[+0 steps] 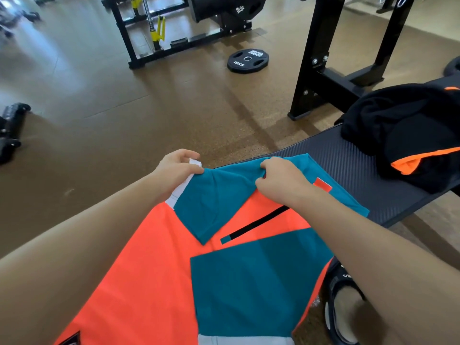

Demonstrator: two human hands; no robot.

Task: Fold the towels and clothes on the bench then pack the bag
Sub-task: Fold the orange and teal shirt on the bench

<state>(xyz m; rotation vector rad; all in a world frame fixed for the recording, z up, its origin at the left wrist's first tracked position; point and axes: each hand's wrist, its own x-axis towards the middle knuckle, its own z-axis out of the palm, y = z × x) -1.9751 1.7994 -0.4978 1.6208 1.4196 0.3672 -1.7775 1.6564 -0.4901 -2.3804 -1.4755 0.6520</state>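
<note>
The folding looks barely begun, I'd say. One orange and teal garment [174,257] is spread across the near end of the desk [348,165], only its far teal edge turned over so far. A heap of black clothing [403,130] with orange trim sits unfolded at the far right of the desk, and I can see no bag anywhere.

The left hand [174,168] pinches the garment's far left corner, by a white strip. The right hand [278,178] has its fingers curled round a bunched fold of teal cloth just to the right.
</note>
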